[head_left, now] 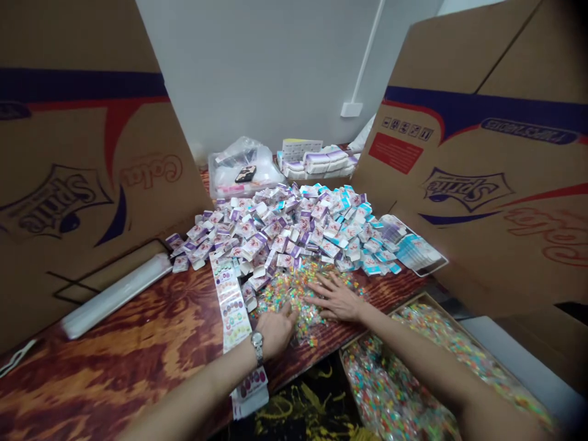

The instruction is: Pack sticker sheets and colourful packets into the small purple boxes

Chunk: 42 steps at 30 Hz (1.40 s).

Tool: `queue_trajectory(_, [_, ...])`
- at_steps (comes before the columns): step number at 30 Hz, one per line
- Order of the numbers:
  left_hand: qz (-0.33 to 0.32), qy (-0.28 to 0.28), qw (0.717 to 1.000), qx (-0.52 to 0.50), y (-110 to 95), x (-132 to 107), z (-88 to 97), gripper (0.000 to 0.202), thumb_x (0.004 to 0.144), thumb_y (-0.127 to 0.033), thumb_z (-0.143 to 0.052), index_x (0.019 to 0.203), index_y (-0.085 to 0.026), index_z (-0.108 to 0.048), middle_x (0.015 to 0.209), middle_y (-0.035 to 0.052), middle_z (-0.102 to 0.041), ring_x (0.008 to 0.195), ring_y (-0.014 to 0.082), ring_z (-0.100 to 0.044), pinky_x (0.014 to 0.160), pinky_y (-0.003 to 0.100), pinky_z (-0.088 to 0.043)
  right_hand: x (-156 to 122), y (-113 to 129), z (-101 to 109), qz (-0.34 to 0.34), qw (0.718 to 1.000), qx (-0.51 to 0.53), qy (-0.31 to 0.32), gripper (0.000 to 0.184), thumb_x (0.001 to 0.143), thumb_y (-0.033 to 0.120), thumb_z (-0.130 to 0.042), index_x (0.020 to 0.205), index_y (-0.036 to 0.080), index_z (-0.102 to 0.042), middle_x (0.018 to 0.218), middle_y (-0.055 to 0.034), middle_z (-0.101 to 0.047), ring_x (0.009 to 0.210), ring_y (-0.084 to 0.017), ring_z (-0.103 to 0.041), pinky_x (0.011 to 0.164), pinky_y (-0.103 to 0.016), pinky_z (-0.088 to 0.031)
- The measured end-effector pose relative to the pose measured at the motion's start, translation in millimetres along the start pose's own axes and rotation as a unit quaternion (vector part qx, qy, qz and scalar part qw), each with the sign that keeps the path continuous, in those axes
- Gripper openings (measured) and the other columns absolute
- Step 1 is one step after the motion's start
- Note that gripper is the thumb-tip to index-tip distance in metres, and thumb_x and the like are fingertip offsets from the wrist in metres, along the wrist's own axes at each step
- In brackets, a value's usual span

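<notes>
A pile of small clear packets with bright multicoloured pieces (301, 278) lies near the front edge of the table. My right hand (337, 299) rests on its right side, fingers spread flat. At its lower left is my left hand (274, 331), a watch on the wrist, with the visible fingers apart; the others are hidden. Behind the packets rises a heap of small white, purple and blue printed boxes (275, 228). A strip of printed stickers (233, 306) runs beside my left hand and passes under the wrist, hanging over the table edge.
Large cardboard cartons (82, 153) flank the table. Below right, an open box (427, 296) holds more packets. At the back stand a plastic tub (214, 177) with a phone on top and stacks of flat cartons (324, 162). A clear plastic roll (117, 294) lies left.
</notes>
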<state>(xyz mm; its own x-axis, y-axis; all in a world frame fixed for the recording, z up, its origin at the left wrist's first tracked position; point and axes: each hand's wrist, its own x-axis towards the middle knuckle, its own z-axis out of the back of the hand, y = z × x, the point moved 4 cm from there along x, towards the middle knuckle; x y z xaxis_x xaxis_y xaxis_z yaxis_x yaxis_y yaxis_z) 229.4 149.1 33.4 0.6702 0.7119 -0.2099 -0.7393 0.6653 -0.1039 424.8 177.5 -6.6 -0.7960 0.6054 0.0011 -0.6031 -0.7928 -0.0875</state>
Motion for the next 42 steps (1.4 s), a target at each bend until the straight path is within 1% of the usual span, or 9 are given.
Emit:
queue_trajectory(5, [0.033, -0.091, 0.995, -0.025, 3.2, -37.0, 22.2, 0.036, 0.091, -0.027, -0.037, 0.125, -0.022, -0.045, 0.116, 0.0123, -0.058, 0.079, 0.0217, -0.065, 0.063, 0.032, -0.053, -2.2, -11.8, 18.1, 0.029, 0.999, 0.007, -0.045, 0.054, 0.083, 0.041, -0.056, 0.135, 0.036, -0.038, 0.144, -0.0052, -0.037, 0.131, -0.035, -0.03, 0.099, -0.064, -0.021])
queue_trajectory(10, [0.101, -0.188, 0.976, -0.046, 22.4, -82.6, 11.0, 0.033, 0.09, -0.023, -0.041, 0.12, -0.017, -0.052, 0.118, 0.0114, -0.059, 0.105, 0.0261, -0.055, 0.086, 0.041, -0.05, 41.5, 6.2, 49.6, -0.03, 0.985, 0.082, -0.15, 0.032, 0.092, 0.018, -0.039, 0.115, 0.025, -0.06, 0.103, -0.0065, -0.069, 0.09, -0.018, -0.064, 0.08, -0.032, -0.049])
queue_trajectory(16, [0.121, -0.172, 0.973, -0.096, 34.0, -105.0, -15.1, 0.035, 0.087, -0.025, -0.047, 0.12, -0.019, -0.055, 0.132, 0.0129, -0.05, 0.125, 0.0348, -0.04, 0.098, 0.052, -0.04, 135.5, 48.1, 67.3, -0.057, 0.976, 0.13, -0.165, 0.03, 0.095, 0.026, -0.038, 0.118, 0.022, -0.056, 0.102, -0.005, -0.068, 0.086, -0.016, -0.063, 0.076, -0.027, -0.049])
queue_trajectory(23, [0.135, -0.235, 0.94, -0.208, 42.6, -122.6, -7.5, 0.035, 0.09, -0.024, -0.041, 0.122, -0.021, -0.054, 0.128, 0.0108, -0.054, 0.121, 0.0257, -0.047, 0.102, 0.044, -0.04, 199.2, 25.4, 92.4, -0.066, 0.982, 0.105, -0.14, 0.048, 0.086, 0.011, -0.043, 0.134, 0.017, -0.043, 0.132, -0.0139, -0.048, 0.111, -0.031, -0.047, 0.088, -0.045, -0.043])
queue_trajectory(29, [0.23, -0.308, 0.887, -0.257, 63.1, -136.1, -13.1, 0.035, 0.089, -0.024, -0.041, 0.121, -0.017, -0.053, 0.126, 0.0133, -0.055, 0.118, 0.0246, -0.049, 0.101, 0.044, -0.04, 207.2, 65.0, 88.4, 0.033, 0.988, 0.122, -0.083, 0.045, 0.089, 0.031, -0.047, 0.132, 0.019, -0.044, 0.129, -0.0102, -0.052, 0.115, -0.025, -0.046, 0.095, -0.039, -0.04])
queue_trajectory(33, [0.283, -0.329, 0.842, -0.32, 77.9, -138.9, -18.2, 0.036, 0.089, -0.025, -0.042, 0.123, -0.016, -0.05, 0.123, 0.013, -0.057, 0.115, 0.0231, -0.051, 0.099, 0.042, -0.041, 206.0, 95.5, 60.9, 0.089, 0.984, 0.154, 0.006, 0.088, 0.075, 0.06, -0.058, 0.141, 0.009, -0.03, 0.146, -0.0181, -0.027, 0.134, -0.036, -0.021, 0.104, -0.049, -0.028])
queue_trajectory(35, [0.294, -0.335, 0.821, -0.357, 83.2, -140.7, -21.0, 0.034, 0.088, -0.026, -0.044, 0.121, -0.017, -0.051, 0.121, 0.0123, -0.058, 0.113, 0.0228, -0.053, 0.098, 0.041, -0.042, 205.5, 100.6, 51.0, 0.084, 0.982, 0.165, 0.035, 0.094, 0.071, 0.065, -0.058, 0.141, 0.011, -0.029, 0.146, -0.0173, -0.028, 0.134, -0.037, -0.019, 0.104, -0.053, -0.024])
queue_trajectory(38, [0.301, -0.346, 0.783, -0.42, 88.7, -144.5, -24.5, 0.034, 0.088, -0.029, -0.045, 0.119, -0.017, -0.053, 0.119, 0.0121, -0.058, 0.108, 0.0225, -0.055, 0.094, 0.04, -0.044, 203.8, 103.0, 49.0, 0.074, 0.978, 0.193, 0.015, 0.085, 0.069, 0.064, -0.061, 0.136, 0.016, -0.039, 0.138, -0.0128, -0.043, 0.131, -0.035, -0.029, 0.104, -0.051, -0.025])
queue_trajectory(42, [0.303, -0.357, 0.722, -0.51, 88.7, -149.2, -23.0, 0.033, 0.087, -0.034, -0.047, 0.115, -0.018, -0.055, 0.114, 0.0111, -0.061, 0.101, 0.022, -0.059, 0.088, 0.037, -0.047, 202.7, 103.2, 56.7, 0.065, 0.97, 0.228, -0.044, 0.051, 0.074, 0.05, -0.066, 0.115, 0.021, -0.058, 0.115, -0.0077, -0.062, 0.113, -0.026, -0.049, 0.095, -0.04, -0.036])
